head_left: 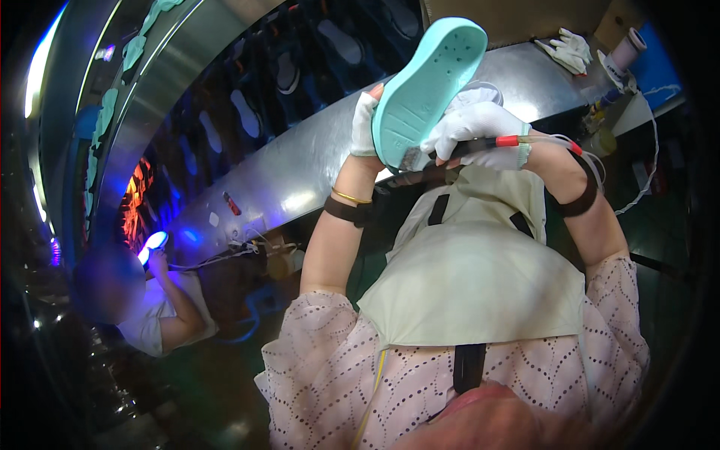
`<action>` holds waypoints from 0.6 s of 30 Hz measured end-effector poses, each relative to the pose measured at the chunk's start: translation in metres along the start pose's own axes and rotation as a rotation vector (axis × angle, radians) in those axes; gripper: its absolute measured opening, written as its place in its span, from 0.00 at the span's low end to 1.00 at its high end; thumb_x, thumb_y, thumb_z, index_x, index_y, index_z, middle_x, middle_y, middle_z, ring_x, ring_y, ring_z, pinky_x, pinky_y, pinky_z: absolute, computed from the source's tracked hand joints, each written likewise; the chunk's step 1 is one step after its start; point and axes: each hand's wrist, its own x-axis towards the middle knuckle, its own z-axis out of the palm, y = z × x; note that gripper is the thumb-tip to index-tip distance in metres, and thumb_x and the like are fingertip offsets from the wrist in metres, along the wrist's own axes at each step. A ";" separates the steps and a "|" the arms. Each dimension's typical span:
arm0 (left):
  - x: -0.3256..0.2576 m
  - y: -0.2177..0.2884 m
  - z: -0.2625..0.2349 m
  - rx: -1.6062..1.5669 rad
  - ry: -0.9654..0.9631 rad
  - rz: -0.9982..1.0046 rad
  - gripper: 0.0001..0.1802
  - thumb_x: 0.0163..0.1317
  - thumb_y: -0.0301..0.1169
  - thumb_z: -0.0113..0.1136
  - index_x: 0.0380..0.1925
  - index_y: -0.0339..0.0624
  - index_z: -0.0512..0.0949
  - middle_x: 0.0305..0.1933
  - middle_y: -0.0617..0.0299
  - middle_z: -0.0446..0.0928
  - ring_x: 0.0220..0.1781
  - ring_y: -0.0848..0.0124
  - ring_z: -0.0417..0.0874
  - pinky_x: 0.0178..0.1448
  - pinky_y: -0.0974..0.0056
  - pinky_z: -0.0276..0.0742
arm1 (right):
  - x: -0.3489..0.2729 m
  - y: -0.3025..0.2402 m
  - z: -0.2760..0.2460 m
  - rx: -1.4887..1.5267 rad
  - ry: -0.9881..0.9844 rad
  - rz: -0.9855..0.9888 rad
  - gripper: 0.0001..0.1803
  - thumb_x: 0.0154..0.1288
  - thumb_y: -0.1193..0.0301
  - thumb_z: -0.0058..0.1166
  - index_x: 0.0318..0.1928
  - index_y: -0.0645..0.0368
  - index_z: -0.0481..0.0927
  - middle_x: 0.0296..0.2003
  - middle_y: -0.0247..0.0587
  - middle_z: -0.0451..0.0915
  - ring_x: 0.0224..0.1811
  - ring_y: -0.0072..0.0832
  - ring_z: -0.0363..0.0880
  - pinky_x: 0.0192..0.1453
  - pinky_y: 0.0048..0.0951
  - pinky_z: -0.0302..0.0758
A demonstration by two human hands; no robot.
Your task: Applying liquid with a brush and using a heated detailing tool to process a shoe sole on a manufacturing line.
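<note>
My left hand point(365, 124), in a white glove with open fingertips, holds a turquoise shoe sole point(427, 82) upright, its underside facing me. My right hand point(480, 131), also white-gloved, grips a brush point(465, 148) with a black handle and a red band; its bristles touch the lower end of the sole. A thin tube runs from the brush handle past my right wrist. A cream apron point(472, 285) covers my front.
A curved metal conveyor housing point(300, 172) runs behind the sole, with several soles on a dark belt point(247, 112). Spare white gloves point(566, 49) and a tape roll point(626, 49) lie at the top right. A co-worker point(150, 300) at the left holds another sole.
</note>
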 end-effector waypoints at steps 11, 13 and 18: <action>0.003 0.000 -0.006 0.241 0.033 -0.024 0.27 0.61 0.48 0.41 0.50 0.38 0.71 0.47 0.51 0.76 0.44 0.60 0.80 0.48 0.59 0.78 | 0.000 -0.003 -0.002 0.234 0.261 0.247 0.09 0.50 0.78 0.63 0.34 0.60 0.80 0.35 0.35 0.81 0.37 0.21 0.78 0.47 0.24 0.74; 0.000 -0.005 -0.007 0.027 0.031 -0.176 0.31 0.60 0.52 0.41 0.51 0.38 0.70 0.48 0.50 0.75 0.45 0.59 0.79 0.49 0.59 0.77 | 0.007 0.000 0.002 0.082 0.264 0.378 0.09 0.50 0.75 0.64 0.33 0.60 0.80 0.33 0.34 0.81 0.36 0.20 0.77 0.44 0.22 0.74; -0.012 -0.013 0.001 0.016 0.020 -0.168 0.34 0.60 0.55 0.40 0.52 0.36 0.70 0.49 0.49 0.75 0.45 0.57 0.79 0.49 0.57 0.78 | -0.002 0.024 -0.026 0.257 0.623 0.482 0.07 0.54 0.72 0.61 0.31 0.60 0.79 0.25 0.32 0.78 0.26 0.16 0.76 0.30 0.18 0.72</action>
